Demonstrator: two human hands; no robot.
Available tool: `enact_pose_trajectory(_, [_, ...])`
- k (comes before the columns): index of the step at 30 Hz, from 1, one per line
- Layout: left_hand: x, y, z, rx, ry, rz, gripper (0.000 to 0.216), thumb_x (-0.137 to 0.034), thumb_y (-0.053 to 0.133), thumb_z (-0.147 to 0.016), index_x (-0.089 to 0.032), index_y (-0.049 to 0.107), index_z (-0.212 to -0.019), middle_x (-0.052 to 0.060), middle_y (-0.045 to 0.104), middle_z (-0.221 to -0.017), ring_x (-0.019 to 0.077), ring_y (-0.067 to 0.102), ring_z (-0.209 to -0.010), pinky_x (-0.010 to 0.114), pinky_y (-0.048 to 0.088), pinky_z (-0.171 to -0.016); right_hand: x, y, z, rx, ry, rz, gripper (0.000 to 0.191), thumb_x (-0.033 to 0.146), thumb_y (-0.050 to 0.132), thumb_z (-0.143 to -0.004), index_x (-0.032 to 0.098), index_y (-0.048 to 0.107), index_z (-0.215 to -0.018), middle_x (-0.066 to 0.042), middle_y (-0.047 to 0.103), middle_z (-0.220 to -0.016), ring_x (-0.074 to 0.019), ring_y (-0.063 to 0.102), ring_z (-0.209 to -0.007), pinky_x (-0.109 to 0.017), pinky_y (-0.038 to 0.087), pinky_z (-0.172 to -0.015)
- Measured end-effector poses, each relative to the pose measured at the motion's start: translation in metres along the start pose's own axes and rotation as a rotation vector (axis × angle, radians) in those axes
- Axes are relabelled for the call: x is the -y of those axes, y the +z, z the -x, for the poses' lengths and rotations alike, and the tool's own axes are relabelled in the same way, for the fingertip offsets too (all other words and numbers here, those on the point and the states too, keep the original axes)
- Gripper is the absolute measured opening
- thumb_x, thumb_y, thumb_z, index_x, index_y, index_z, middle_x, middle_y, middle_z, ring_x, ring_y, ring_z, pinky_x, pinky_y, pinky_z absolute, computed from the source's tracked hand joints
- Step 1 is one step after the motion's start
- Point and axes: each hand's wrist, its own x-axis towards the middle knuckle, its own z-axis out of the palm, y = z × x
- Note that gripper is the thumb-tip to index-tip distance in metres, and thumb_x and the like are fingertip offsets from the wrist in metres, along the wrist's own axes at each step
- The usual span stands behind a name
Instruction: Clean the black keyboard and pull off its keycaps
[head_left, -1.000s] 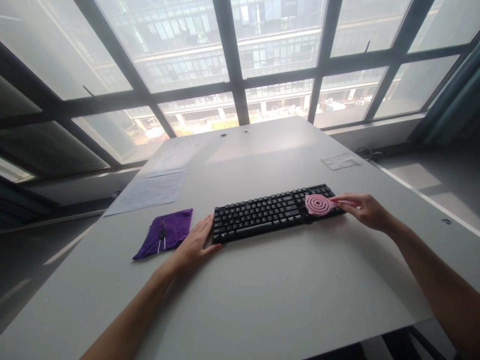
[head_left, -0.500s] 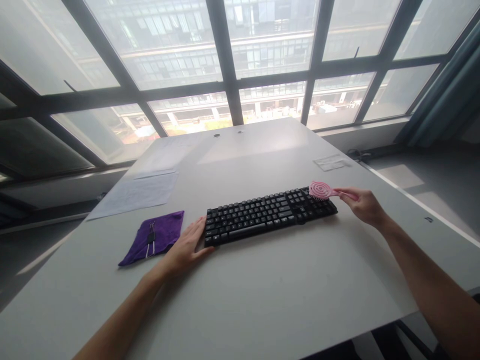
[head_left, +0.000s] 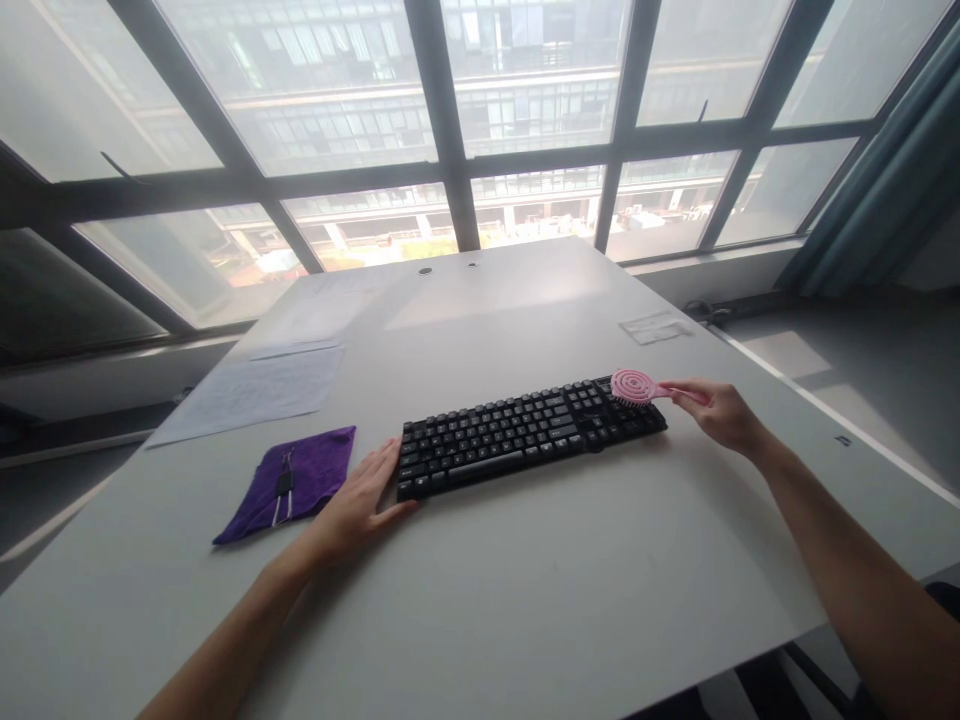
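A black keyboard (head_left: 525, 435) lies across the middle of the grey table (head_left: 525, 600). My left hand (head_left: 356, 505) rests flat against the keyboard's left end, fingers stretched out. My right hand (head_left: 716, 412) pinches the handle of a pink round brush (head_left: 632, 387), whose spiral head sits over the keyboard's far right corner.
A folded purple cloth (head_left: 289, 482) lies left of my left hand. Sheets of paper (head_left: 255, 385) sit further back on the left, and a clear plastic piece (head_left: 656, 326) at the back right. Large windows rise behind the table; a curtain (head_left: 877, 190) hangs at right.
The brush head has moved from the keys near the keyboard's right end up to its far right corner. My left hand has stayed at the keyboard's left end.
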Motion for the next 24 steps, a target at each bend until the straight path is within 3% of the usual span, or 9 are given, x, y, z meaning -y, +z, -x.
enact_pose_trajectory(12, [0.002, 0.001, 0.000, -0.029, 0.030, -0.007, 0.093, -0.060, 0.055, -0.092, -0.018, 0.010, -0.162, 0.018, 0.028, -0.162, 0.0389, 0.031, -0.147, 0.055, 0.031, -0.119, 0.000, -0.035, 0.005, 0.124, 0.023, 0.020, 0.033, 0.045, 0.068, -0.087, 0.022, 0.078, -0.109, -0.008, 0.077, -0.111, -0.0291, 0.070, -0.108, -0.041, 0.053, -0.102])
enact_pose_trajectory(18, [-0.037, -0.014, 0.000, -0.160, 0.114, -0.021, 0.090, -0.049, 0.054, -0.097, -0.020, -0.002, -0.162, 0.016, 0.014, -0.166, 0.0360, 0.023, -0.151, 0.053, 0.029, -0.121, 0.004, -0.033, 0.006, 0.176, -0.011, 0.028, 0.036, 0.049, 0.067, -0.088, 0.022, 0.078, -0.109, -0.008, 0.076, -0.111, -0.0286, 0.071, -0.107, -0.040, 0.054, -0.100])
enact_pose_trajectory(24, [-0.072, -0.013, -0.011, -0.093, 0.287, -0.110, 0.061, -0.037, 0.048, -0.101, -0.025, 0.028, -0.158, 0.008, 0.035, -0.161, 0.0302, 0.029, -0.150, 0.054, 0.024, -0.124, 0.004, -0.029, 0.005, 0.077, -0.003, -0.009, 0.037, 0.050, 0.069, -0.086, 0.022, 0.079, -0.107, -0.009, 0.076, -0.112, -0.0302, 0.071, -0.107, -0.042, 0.055, -0.100])
